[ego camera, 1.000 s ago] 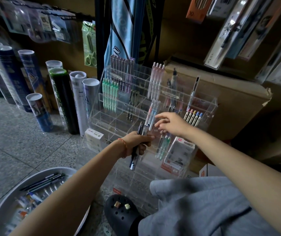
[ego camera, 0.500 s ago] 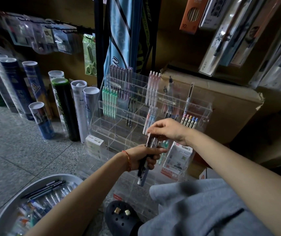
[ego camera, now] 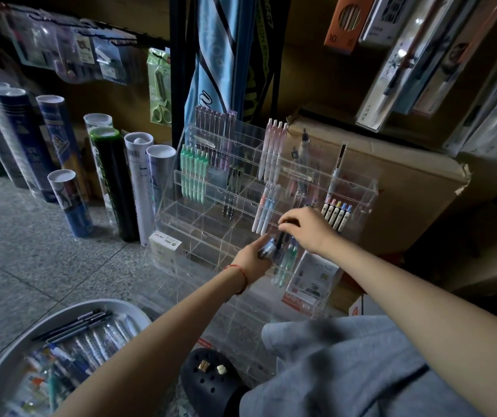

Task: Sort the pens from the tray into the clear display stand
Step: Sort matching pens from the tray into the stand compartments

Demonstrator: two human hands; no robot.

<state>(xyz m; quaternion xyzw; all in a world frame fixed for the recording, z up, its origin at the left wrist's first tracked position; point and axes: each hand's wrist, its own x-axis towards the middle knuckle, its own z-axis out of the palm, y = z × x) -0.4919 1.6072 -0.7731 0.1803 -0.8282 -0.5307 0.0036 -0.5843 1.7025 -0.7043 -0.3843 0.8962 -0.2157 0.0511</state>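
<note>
1. The cardboard box (ego camera: 391, 188) sits behind the stand, to its right.
2. The clear display stand (ego camera: 211, 218) stands on the speckled floor (ego camera: 30, 251), its back toward the box. Its upper tiers hold upright rows: green pens (ego camera: 193, 176) on the left, pink pens (ego camera: 274, 145) higher and further right.
3. The round grey tray (ego camera: 3, 365) lies on the floor at lower left, well apart from the stand, with loose pens (ego camera: 90, 338) lying in it.
4. A black clog (ego camera: 208, 383) rests just below the stand.
5. The right hand (ego camera: 307, 230) is in front of the stand's middle tiers, fingers curled narrow, pinching the top of a dark pen (ego camera: 280, 240).
6. The left hand (ego camera: 253, 260) is just below it, closed around a bundle of pens (ego camera: 267, 251) — a red cord (ego camera: 238, 270) circles its wrist.
7. The dark pen stands upright beside the bundle — whether they touch is unclear.
</note>
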